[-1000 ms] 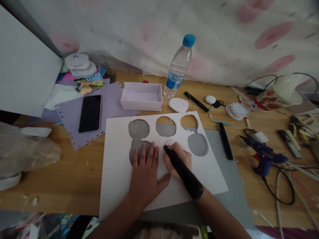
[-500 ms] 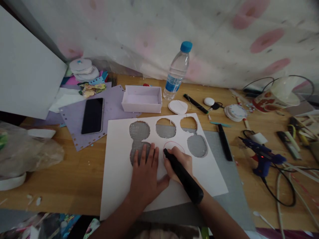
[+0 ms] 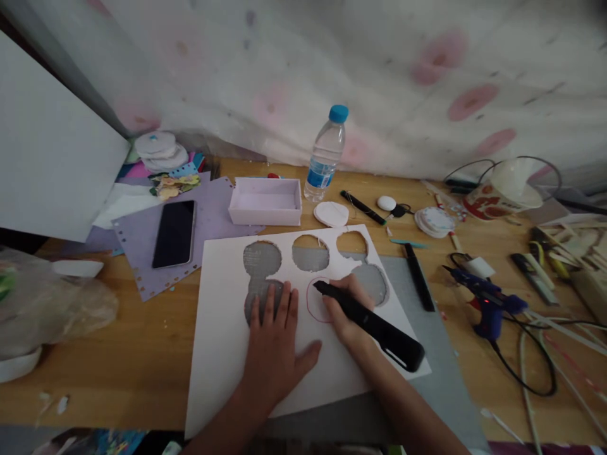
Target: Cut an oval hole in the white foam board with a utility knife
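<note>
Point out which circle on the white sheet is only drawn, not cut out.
The red-outlined circle at the black tool tip, beside the right hand; the others are open holes.

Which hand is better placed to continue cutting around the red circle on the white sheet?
The right hand: it already holds the black cutting tool, tip at the red drawn circle. The left hand lies flat on the white foam sheet, steadying it.

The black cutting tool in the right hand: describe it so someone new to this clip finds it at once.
Start at the white sheet with round holes lying mid-table. The left hand presses it flat; beside it, the right hand grips the black cutting tool, its tip on a red-outlined circle. Unlike the thin black pen near the water bottle, it is thick and held.
</note>
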